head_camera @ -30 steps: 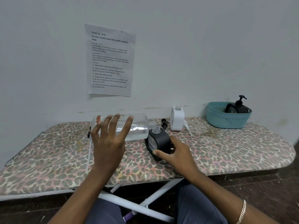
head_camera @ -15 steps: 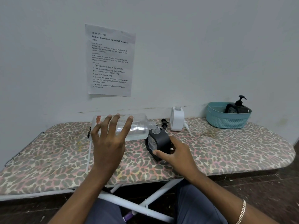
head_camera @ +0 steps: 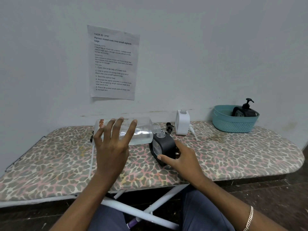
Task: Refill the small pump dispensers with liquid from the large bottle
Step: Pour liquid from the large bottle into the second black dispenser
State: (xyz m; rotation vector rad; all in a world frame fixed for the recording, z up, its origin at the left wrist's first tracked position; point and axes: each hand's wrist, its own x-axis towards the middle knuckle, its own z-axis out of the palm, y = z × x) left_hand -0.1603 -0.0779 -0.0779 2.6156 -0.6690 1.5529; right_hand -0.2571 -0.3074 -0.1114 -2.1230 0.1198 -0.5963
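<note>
So, left hand point(head_camera: 111, 147) has its fingers spread round the large bottle point(head_camera: 143, 132) (tipped sideways, neck at the black dispenser point(head_camera: 166, 145) mouth), right hand point(head_camera: 185, 159) fingers gripping that dispenser.

The large clear plastic bottle point(head_camera: 143, 132) is glossy and see-through, with bright glints on its smooth wall. The small black plastic dispenser point(head_camera: 165, 145) below its neck is matt, with a clear, shiny threaded neck. The white plastic dispenser point(head_camera: 182, 122) at the far edge of the ironing board point(head_camera: 50, 172) is smooth and dull. The board's leopard-print cloth cover point(head_camera: 233, 155) is matt and faintly stained, and its white legs point(head_camera: 141, 212) look like painted metal tube. Near the far right corner, the teal plastic basket point(head_camera: 233, 125) has a woven-textured wall. A creased paper sheet point(head_camera: 113, 64) hangs on the matt painted wall point(head_camera: 200, 47). A metal chain bracelet point(head_camera: 249, 218) gleams.
</note>
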